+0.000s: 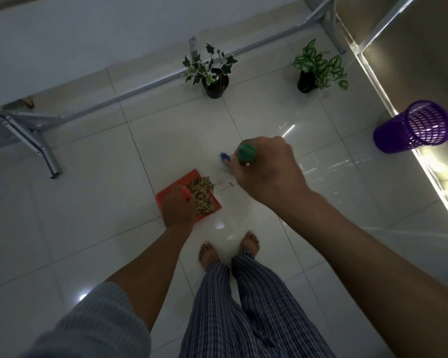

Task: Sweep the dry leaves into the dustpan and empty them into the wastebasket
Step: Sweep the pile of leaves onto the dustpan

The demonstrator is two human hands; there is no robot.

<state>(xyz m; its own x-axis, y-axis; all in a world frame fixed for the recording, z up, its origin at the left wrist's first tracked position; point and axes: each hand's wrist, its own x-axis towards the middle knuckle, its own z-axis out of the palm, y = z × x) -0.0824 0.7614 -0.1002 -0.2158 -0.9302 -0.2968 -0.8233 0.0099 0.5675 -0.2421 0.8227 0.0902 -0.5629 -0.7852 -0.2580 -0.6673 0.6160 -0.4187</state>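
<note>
A red dustpan [175, 186] rests on the white tiled floor in front of my feet, with a heap of dry leaves [202, 195] lying in it. My left hand [177, 206] grips the dustpan's orange handle from above. My right hand [267, 166] is closed around the green top of a broom handle [246, 152]; the broom's blue and orange lower part [225, 158] shows just left of the fist. A few small leaf crumbs [224, 184] lie on the floor right of the pan's lip. The purple mesh wastebasket [411, 126] stands at the far right.
Two potted plants stand ahead, one [214, 73] at centre and one [313, 71] to the right. A metal table frame [44, 148] runs along the wall at left and back. A lit shelf edge [388, 104] lines the right side. My bare feet [228, 249] are below the pan.
</note>
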